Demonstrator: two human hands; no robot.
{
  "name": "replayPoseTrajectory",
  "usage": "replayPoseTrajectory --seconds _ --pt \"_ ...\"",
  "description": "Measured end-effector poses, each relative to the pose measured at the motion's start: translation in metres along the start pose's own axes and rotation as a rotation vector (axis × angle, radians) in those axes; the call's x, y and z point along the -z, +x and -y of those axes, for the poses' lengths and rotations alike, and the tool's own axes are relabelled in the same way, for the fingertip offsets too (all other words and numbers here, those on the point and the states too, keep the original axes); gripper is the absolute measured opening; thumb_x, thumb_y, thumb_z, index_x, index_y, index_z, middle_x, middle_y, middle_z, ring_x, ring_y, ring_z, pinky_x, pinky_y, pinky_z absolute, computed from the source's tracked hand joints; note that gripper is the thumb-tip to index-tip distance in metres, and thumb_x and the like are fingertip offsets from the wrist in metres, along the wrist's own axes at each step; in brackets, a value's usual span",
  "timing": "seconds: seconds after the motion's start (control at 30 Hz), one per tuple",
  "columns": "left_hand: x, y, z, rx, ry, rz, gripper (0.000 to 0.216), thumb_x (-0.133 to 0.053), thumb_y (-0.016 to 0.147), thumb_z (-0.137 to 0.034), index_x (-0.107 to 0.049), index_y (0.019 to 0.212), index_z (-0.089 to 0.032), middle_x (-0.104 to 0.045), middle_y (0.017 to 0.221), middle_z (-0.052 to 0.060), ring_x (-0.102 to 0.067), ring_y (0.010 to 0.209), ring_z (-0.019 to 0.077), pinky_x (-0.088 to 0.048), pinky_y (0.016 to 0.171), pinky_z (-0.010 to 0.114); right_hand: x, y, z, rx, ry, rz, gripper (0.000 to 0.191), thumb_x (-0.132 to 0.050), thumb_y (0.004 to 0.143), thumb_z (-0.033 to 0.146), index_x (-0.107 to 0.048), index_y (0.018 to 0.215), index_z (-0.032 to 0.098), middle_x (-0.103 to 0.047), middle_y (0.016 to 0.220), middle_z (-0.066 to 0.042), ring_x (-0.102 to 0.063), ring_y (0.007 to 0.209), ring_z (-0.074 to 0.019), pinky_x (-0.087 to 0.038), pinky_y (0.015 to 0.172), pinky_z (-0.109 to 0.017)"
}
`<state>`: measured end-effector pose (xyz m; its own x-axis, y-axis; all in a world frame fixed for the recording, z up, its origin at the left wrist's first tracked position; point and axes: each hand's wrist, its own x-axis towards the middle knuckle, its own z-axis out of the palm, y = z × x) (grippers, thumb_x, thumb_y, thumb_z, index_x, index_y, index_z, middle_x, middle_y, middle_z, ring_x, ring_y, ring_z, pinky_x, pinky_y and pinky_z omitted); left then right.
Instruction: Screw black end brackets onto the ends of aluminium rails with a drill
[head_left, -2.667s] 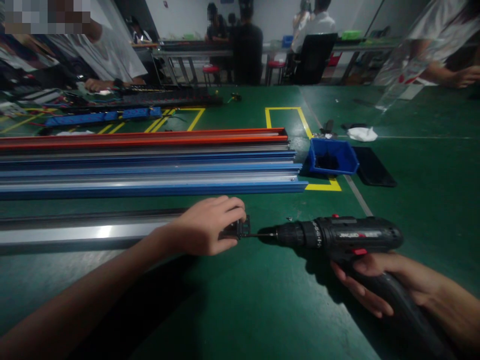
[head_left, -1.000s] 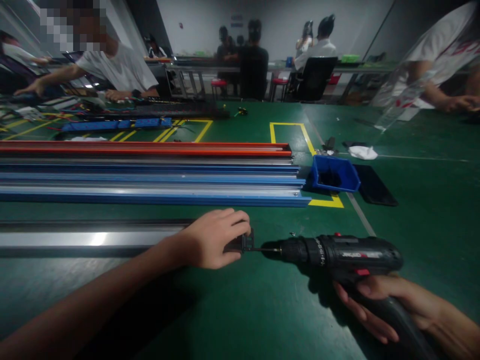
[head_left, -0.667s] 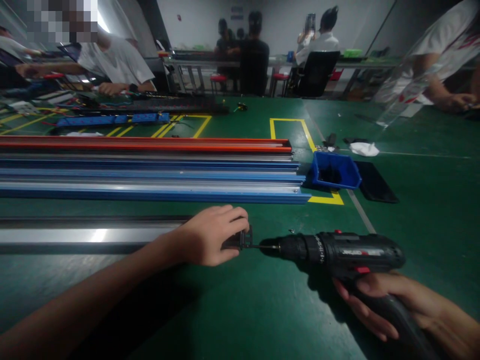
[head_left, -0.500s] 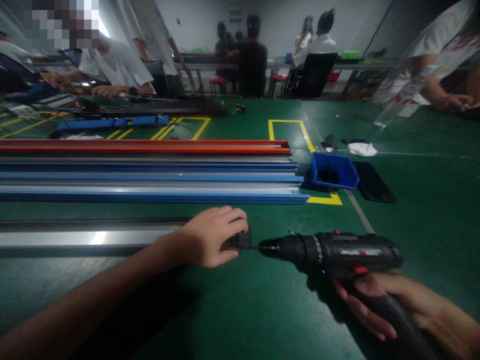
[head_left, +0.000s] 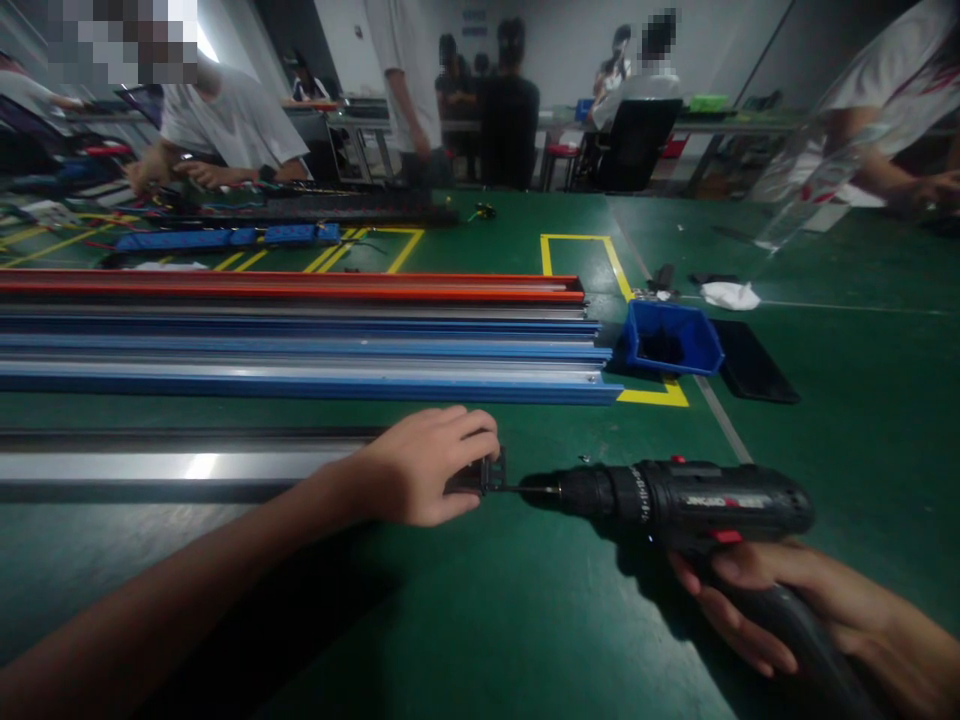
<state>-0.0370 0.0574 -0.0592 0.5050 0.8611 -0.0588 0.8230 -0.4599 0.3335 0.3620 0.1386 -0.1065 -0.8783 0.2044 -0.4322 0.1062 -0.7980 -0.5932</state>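
left hand (head_left: 431, 468): curled over from above, thumb and fingers pinching black end piece (head_left: 494, 470); contact under palm hidden
end piece detail: mostly covered by the fingers, only a small open frame poking out past them; too blurred for screw or hole detail
silver profile (head_left: 172, 466): lying lengthwise on green counter (head_left: 517, 620), cut off at left edge of view, right end lost behind wrist and hand, so joint with end piece impossible to see; long, straight, shiny face with bright glare patch, dark edges
right hand (head_left: 787, 595): wrapped round grip of drill (head_left: 720, 503), thumb just below red button (head_left: 725, 537); far-side fingers partly hidden, wrist cut off at right
drill look: black with red accents, chuck pointing left, lettering smeared, grip bottom cut off
bit (head_left: 536, 489): thin, reaching to end piece; seated or just beside, cannot tell
blue bin (head_left: 696, 338): beyond drill, dark contents unclear
rails behind: red rail (head_left: 300, 285) and blue rails (head_left: 300, 386), parallel to profile, also cut off at left
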Motion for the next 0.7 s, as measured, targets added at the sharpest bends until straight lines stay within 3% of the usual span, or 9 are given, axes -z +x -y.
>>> replayPoseTrajectory --seconds 0.7 --pt "0.002 0.0005 -0.0022 0.011 0.004 0.004 0.034 -0.067 0.086 -0.037 -0.056 0.116 -0.025 -0.055 0.129 0.004 -0.056 0.104 0.0238 -0.044 0.086 0.04 -0.0042 -0.0004 0.0052 -0.018 -0.009 0.036 0.028 -0.067 0.09 0.03 -0.075 0.105 0.008 -0.071 0.079 -0.007 -0.064 0.048 -0.0082 -0.057 0.053 -0.02"
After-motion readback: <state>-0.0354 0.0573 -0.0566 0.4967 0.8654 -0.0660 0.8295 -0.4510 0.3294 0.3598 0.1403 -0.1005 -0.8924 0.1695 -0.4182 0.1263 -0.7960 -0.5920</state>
